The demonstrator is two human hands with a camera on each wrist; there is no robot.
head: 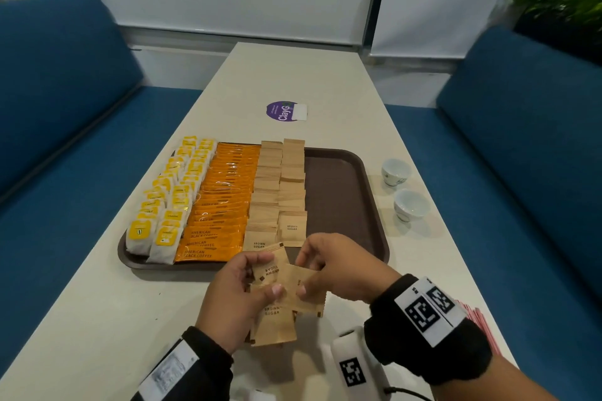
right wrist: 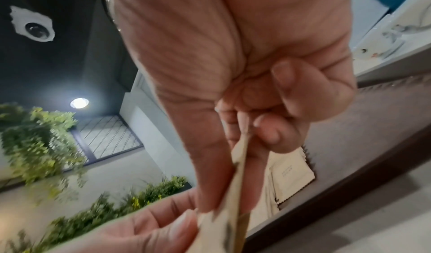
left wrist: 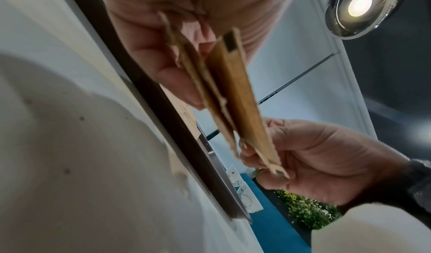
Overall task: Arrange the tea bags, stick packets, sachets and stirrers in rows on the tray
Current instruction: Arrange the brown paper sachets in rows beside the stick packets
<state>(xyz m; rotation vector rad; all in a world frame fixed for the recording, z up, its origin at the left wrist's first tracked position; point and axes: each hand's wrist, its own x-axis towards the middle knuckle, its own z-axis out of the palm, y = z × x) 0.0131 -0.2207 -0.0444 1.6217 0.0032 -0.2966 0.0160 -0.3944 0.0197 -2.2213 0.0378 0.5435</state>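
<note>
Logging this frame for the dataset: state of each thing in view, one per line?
left hand: holds a fan of brown sugar sachets
right hand: pinches one sachet from that fan
tray: right part bare, rest filled
tea bags: two rows, far left
American Black Coffee stick packets: one row
sachet rows: two rows
two cups: upright, off the tray

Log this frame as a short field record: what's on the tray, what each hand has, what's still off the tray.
tray: tea bags, orange coffee sticks, brown sugar sachets in rows; right side bare
left hand: holds a fan of loose sachets
right hand: pinches one sachet from the fan
off tray: two cups; pink stirrers at table edge
</note>
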